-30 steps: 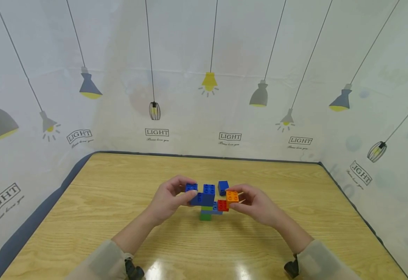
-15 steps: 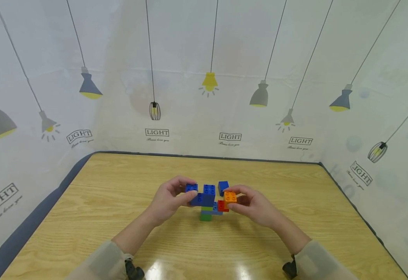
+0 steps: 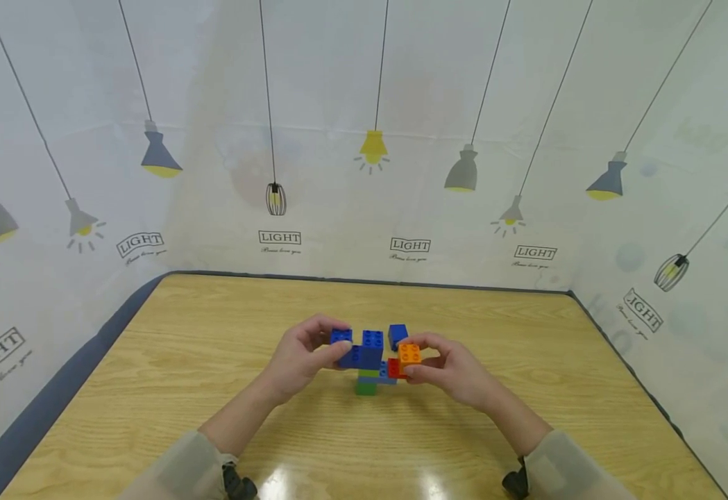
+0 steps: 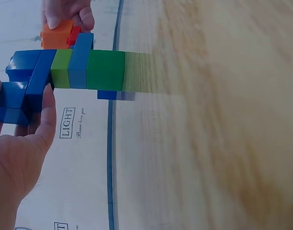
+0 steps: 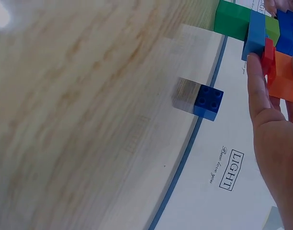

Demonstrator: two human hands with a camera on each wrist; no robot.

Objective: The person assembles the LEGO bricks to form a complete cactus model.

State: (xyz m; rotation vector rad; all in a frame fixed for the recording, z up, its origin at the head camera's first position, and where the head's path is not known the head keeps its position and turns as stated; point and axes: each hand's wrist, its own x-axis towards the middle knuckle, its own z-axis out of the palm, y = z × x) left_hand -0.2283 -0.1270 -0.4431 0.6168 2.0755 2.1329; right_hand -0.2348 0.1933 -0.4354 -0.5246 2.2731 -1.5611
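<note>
A small tower of toy building bricks stands on the table. Its base is a green brick (image 4: pixel 106 70), topped by a lighter blue brick (image 4: pixel 80 62), a lime brick (image 4: pixel 61 69) and a long dark blue brick (image 4: pixel 40 79). Two square blue bricks crown it; my left hand (image 3: pixel 301 355) grips the left blue brick (image 4: pixel 11 101) between thumb and fingers. A red brick (image 3: pixel 393 368) sits on the lighter blue one's right end. My right hand (image 3: pixel 457 371) pinches an orange brick (image 3: pixel 410 354) right at the red brick, overlapping it in the head view.
Behind the tower a loose blue brick (image 5: pixel 208 101) lies on the wooden table (image 3: pixel 226 312), its studs facing sideways. A pale curtain (image 3: pixel 326 180) printed with lamps hangs beyond the table's dark edge. Each wrist wears a small black camera.
My right hand has brought the orange brick slightly left, further over the red brick. The left hand keeps its hold on the tower without visible movement.
</note>
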